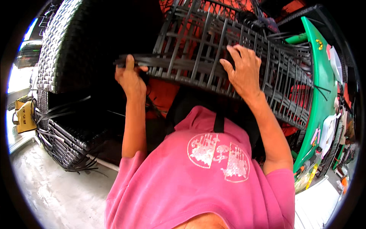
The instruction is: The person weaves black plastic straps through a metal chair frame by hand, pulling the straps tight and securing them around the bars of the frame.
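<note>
Pinching dark strips (pixel 162 62) just past your pink shirt (pixel 179 164), your left hand (pixel 131 80) sits at the left end of the black lattice (pixel 201 46). Your right hand (pixel 245 72) is loosely spread over it, with nothing visible between its fingers; contact cannot be told. The lattice looks partly woven: strips cross it, but many gaps remain. Farther left, a woven piece (pixel 63 42) appears closely filled. Blur obscures the strip ends, and deep shadow hides that piece's dark side.
</note>
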The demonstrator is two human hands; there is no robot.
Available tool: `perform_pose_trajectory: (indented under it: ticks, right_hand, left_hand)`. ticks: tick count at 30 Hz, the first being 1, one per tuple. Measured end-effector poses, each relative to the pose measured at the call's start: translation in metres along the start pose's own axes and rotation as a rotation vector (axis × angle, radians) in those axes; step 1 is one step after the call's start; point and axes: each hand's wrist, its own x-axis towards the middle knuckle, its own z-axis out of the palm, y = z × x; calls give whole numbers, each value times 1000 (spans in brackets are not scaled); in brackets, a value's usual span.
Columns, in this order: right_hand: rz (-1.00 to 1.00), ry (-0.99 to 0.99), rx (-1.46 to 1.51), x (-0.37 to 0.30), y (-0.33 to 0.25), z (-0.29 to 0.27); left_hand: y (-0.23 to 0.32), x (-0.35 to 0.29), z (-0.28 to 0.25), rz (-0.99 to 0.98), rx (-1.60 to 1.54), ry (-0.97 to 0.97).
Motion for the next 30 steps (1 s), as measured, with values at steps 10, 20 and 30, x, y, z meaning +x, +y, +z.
perform_pose_trajectory:
  ticks: [10, 20, 30]
  right_hand:
    - [-65, 52, 442, 77, -9, 13]
    - [-134, -372, 323, 170, -26, 29]
    - [-139, -640, 69, 174, -67, 30]
  left_hand:
    - [-6, -4, -15, -129, 76, 111]
    - [14, -17, -15, 197, 559, 70]
    - [46, -1, 16, 780, 726, -183]
